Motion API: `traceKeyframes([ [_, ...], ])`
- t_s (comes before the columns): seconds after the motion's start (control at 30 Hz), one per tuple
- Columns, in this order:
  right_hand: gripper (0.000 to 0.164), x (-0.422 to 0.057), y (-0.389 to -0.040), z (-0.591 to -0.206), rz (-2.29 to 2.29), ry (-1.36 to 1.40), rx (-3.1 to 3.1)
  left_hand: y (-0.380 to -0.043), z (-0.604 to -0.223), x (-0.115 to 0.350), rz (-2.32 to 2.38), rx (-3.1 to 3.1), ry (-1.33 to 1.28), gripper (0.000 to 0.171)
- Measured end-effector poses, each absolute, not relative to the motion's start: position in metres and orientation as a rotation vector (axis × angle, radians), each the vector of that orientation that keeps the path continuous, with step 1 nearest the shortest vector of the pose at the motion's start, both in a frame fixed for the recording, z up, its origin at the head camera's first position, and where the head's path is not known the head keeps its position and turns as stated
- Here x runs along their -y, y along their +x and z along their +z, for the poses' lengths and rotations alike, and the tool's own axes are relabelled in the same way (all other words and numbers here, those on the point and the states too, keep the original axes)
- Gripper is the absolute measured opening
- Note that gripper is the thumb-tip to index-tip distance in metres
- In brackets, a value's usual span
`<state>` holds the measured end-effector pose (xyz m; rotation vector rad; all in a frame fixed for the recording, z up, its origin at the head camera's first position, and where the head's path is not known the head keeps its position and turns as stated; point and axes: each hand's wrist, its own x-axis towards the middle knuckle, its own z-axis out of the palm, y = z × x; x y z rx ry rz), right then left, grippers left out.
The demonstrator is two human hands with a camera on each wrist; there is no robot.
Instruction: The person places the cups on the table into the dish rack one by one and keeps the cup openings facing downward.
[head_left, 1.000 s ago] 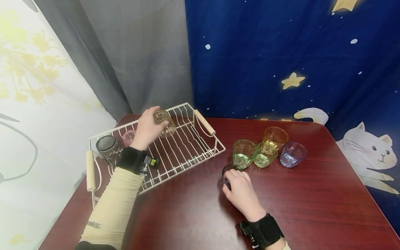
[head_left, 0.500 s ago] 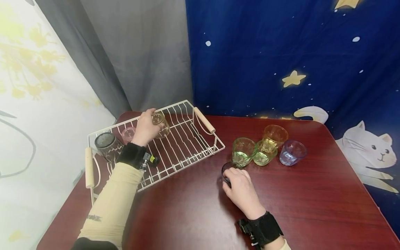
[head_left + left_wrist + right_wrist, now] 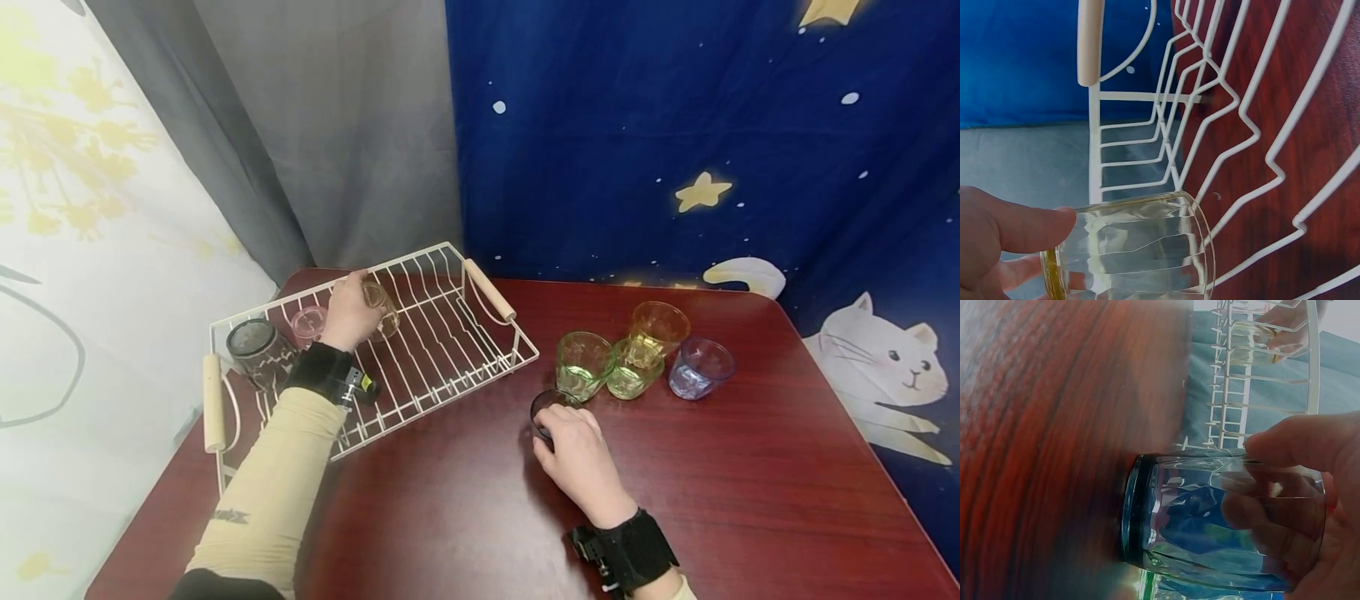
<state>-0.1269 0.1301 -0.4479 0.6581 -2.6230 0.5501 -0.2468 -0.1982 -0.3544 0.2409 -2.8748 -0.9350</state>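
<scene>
Left grip: left hand (image 3: 351, 312) pinching the base end of a clear, amber-tinted glass tumbler (image 3: 1135, 247), thumb on one side.
Amber tumbler: inside the white wire rack (image 3: 1095, 144) with pale wooden handles, upside down, rim toward the wires; full contact can't be confirmed.
Left-hand step: looks like seating. Best lowered rim-level across several wires, loosened only once it doesn't rock.
Rack neighbours: small pink glass (image 3: 307, 322) close by the left hand, dark grey ribbed glass tumbler (image 3: 264, 357) further left. Back off straight up, no sideways sweep.
Right grip: right hand (image 3: 581, 454) clamped on a smoky blue-grey glass tumbler (image 3: 1191, 512) near its rim; fingers inside or behind the wall, can't tell.
Smoky tumbler: upright, base apparently on the dark red wooden desk (image 3: 420, 517), right of the rack.
Right-hand step: steady, light hold while the left finishes; lifting both at once would split attention.
Clink risk: green faceted glass tumbler (image 3: 583, 362) just beyond; ease the smoky one away first.
</scene>
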Motion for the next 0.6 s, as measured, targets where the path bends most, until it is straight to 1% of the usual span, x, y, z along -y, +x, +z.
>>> traceKeyframes([
  [0.33, 0.02, -0.13, -0.127, -0.449, 0.512, 0.653, 2.638, -0.251, -0.365, 0.2, -0.936, 2.88, 0.289, 0.072],
  [0.6, 0.019, -0.13, -0.124, -0.444, 0.47, 0.594, 2.605, -0.25, -0.365, 0.202, -0.914, 2.864, 0.294, 0.07],
])
